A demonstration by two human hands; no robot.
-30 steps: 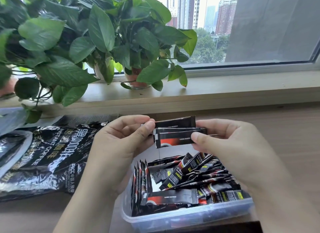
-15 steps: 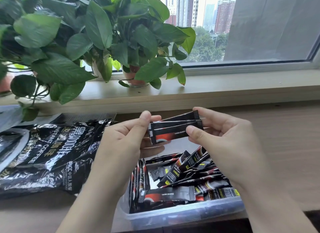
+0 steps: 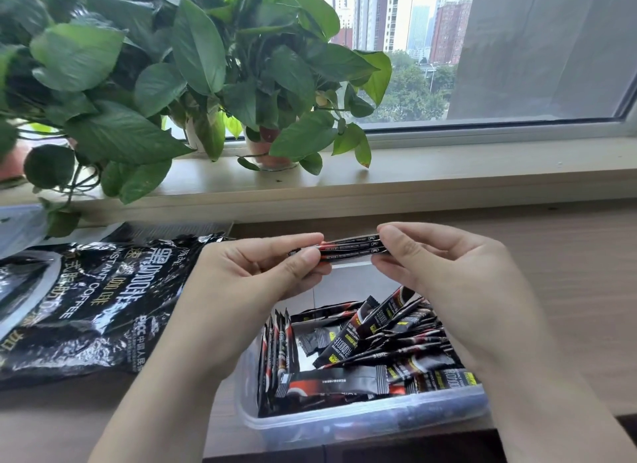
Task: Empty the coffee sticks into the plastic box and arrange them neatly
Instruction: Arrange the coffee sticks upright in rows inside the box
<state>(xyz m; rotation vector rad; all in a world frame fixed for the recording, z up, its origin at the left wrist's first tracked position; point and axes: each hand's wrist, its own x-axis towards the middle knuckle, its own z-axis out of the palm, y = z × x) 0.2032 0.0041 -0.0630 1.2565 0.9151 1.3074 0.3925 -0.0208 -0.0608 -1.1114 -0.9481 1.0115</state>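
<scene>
A small stack of black coffee sticks [image 3: 348, 249] is held level above the clear plastic box [image 3: 362, 424], turned edge-on to me. My left hand [image 3: 255, 273] pinches its left end and my right hand [image 3: 434, 266] pinches its right end. Inside the box, several sticks stand upright in a row [image 3: 277, 352] against the left wall. A loose jumble of sticks [image 3: 386, 345] fills the rest. The black instant coffee bag [image 3: 79, 307] lies flat on the table to the left of the box.
Leafy potted plants [image 3: 193, 76] stand on the windowsill [image 3: 448, 173] behind the table, with leaves hanging over the bag's far side. The wooden table [image 3: 568, 273] stretches to the right of the box. The table's front edge runs just below the box.
Both hands have squared the fanned sticks into a tight stack and tilted it from face-on to edge-on. The view has shifted slightly downward.
</scene>
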